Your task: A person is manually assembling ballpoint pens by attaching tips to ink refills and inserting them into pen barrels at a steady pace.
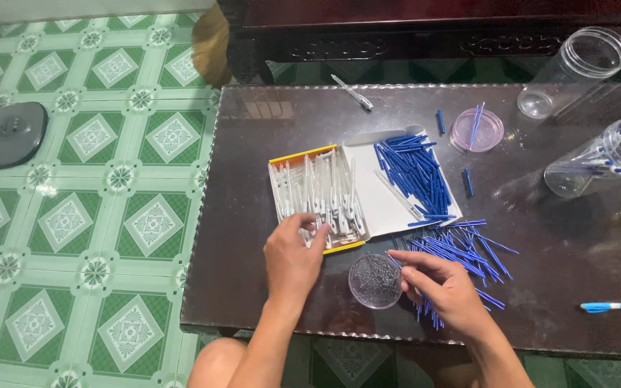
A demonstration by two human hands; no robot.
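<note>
1. Left hand (292, 257): fingers curled at near edge of box (364, 188), touching clear barrels (319, 194); firm grip can't be confirmed.
2. Right hand (443, 284): fingertips pinched narrow at rim of clear dish (375, 280); held item too small to tell.
3. Blue refills (461, 251): loose pile on desk (576, 237), just beside right hand.
4. Blue caps (415, 169) in box's right half.
5. Two jars (583, 65) far right.

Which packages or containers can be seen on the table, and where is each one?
Open cardboard box, table centre: flat, white inside, yellow edges; white pen barrels in the left half, blue parts in the right; left hand touches it.
Clear plastic jar, far right: lying down.
Second clear jar, right edge: lying down, pens inside.
No labels, signs or screens visible.
</note>
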